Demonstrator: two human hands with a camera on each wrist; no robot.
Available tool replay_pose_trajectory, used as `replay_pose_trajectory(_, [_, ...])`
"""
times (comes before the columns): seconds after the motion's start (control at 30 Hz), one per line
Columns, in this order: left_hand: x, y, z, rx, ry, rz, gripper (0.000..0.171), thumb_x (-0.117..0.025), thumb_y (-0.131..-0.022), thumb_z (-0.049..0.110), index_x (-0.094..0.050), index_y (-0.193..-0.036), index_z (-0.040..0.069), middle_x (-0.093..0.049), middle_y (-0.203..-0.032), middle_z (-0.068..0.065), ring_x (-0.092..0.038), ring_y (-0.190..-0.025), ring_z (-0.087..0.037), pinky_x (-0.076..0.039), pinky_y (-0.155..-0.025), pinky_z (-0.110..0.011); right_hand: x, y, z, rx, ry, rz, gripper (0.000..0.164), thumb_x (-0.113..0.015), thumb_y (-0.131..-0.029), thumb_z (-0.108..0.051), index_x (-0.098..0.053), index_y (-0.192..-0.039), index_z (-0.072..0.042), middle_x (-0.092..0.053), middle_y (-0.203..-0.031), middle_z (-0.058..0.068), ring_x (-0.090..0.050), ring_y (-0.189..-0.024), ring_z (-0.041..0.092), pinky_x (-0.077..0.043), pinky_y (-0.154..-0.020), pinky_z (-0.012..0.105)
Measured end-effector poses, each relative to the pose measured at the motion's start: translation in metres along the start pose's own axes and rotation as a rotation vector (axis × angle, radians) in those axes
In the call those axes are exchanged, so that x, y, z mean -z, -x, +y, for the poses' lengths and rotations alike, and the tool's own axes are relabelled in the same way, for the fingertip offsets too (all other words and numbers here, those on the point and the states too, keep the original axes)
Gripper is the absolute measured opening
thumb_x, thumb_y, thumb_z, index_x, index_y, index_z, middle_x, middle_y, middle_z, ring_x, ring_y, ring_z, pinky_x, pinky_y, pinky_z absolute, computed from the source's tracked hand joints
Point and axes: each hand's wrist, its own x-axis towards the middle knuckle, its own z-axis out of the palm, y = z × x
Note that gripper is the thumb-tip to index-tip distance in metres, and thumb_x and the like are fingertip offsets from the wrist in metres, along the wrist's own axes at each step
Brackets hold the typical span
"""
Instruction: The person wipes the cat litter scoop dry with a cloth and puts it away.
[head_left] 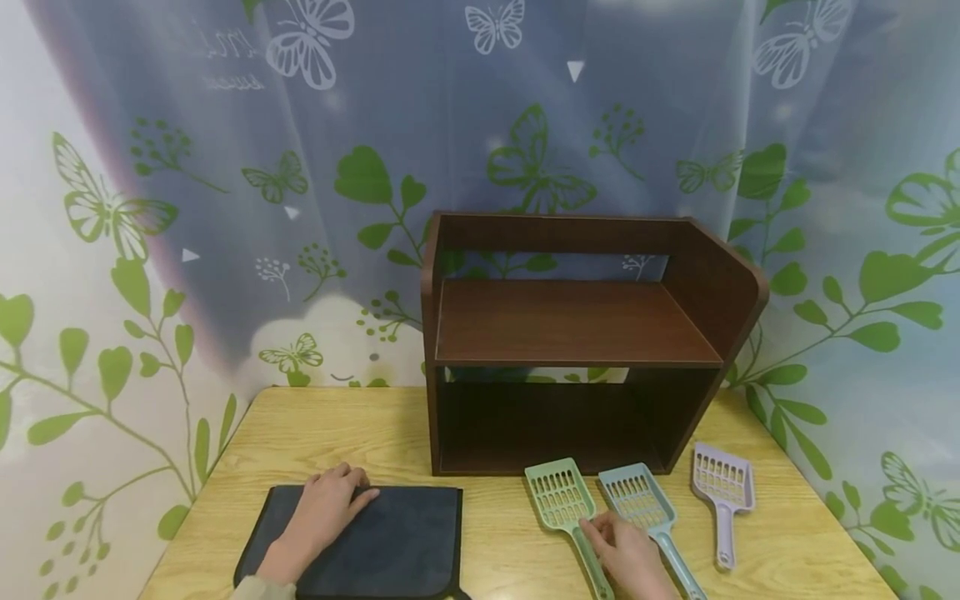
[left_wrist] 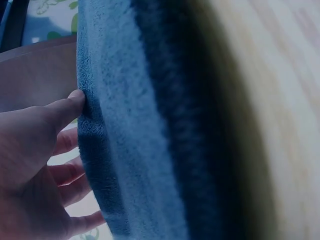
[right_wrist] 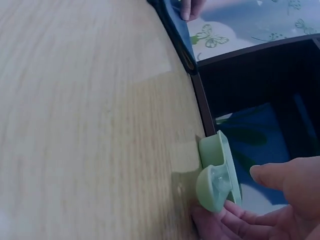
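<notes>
Right hand (head_left: 632, 552) meets the pale-green slotted plastic scoop (head_left: 566, 518)!
Fingers touching, thumb clear; left hand (head_left: 324, 510) spread on a dark-blue rectangular fabric pad (head_left: 397, 542).

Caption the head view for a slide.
Left hand on a dark cloth item, right hand at the green scoop, brown shelf behind.

A wood-grain table (head_left: 352, 425) carried a dark brown two-tier shelf (head_left: 577, 321); front-left of the shelf lay a dark blue pad (head_left: 405, 542), before it green (head_left: 573, 531) and blue (head_left: 660, 530) scoops, front-right a purple scoop (head_left: 723, 506).
</notes>
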Motion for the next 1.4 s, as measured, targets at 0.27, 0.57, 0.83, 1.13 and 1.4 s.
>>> replay_pose_trajectory(0.27, [0.004, 0.000, -0.001, -0.016, 0.025, 0.003, 0.018, -0.078, -0.089, 0.033, -0.071, -0.083, 0.018, -0.057, -0.077, 0.004, -0.052, -0.063, -0.009, -0.047, -0.060, -0.033, 0.001, -0.001, 0.004, -0.048, -0.228, -0.102, 0.041, -0.060, -0.101, -0.041, -0.067, -0.095, -0.001, -0.060, -0.069, 0.001, -0.060, -0.058, 0.016, -0.051, -0.053, 0.032])
replay_pose_trajectory(0.57, [0.010, 0.000, -0.002, 0.021, 0.155, -0.070, 0.021, -0.072, -0.094, 0.035, -0.062, -0.079, 0.025, -0.051, -0.064, 0.014, -0.042, -0.054, -0.004, -0.037, -0.055, -0.025, 0.004, -0.004, 0.009, -0.044, -0.389, -0.224, 0.046, -0.053, -0.105, -0.041, -0.060, -0.081, -0.002, -0.045, -0.059, -0.002, -0.048, -0.050, 0.010, -0.045, -0.051, 0.027])
replay_pose_trajectory(0.83, [0.026, 0.006, 0.006, 0.019, 0.243, -0.022, 0.020, -0.069, -0.097, 0.039, -0.061, -0.082, 0.028, -0.051, -0.066, 0.017, -0.044, -0.055, -0.002, -0.038, -0.056, -0.024, 0.003, -0.003, 0.013, -0.044, -0.537, -0.296, 0.049, -0.047, -0.108, -0.039, -0.061, -0.093, 0.006, -0.059, -0.068, 0.004, -0.048, -0.046, 0.011, -0.043, -0.045, 0.024])
replay_pose_trajectory(1.13, [0.041, 0.012, 0.014, -0.005, 0.378, 0.126, 0.016, -0.070, -0.098, 0.032, -0.063, -0.083, 0.029, -0.056, -0.071, 0.019, -0.050, -0.060, 0.000, -0.043, -0.060, -0.023, 0.005, -0.004, 0.012, -0.025, -0.455, -0.229, 0.047, -0.043, -0.110, -0.034, -0.059, -0.088, 0.004, -0.051, -0.061, -0.001, -0.035, -0.044, 0.007, -0.032, -0.044, 0.020])
replay_pose_trajectory(1.4, [0.049, 0.014, 0.025, -0.053, 0.467, 0.345, 0.015, -0.072, -0.097, 0.023, -0.065, -0.084, 0.026, -0.062, -0.078, 0.016, -0.053, -0.065, 0.000, -0.046, -0.059, -0.024, 0.008, -0.001, 0.001, -0.034, -0.503, -0.166, 0.046, -0.044, -0.110, -0.032, -0.056, -0.088, 0.007, -0.051, -0.063, 0.001, -0.037, -0.044, 0.007, -0.031, -0.043, 0.019])
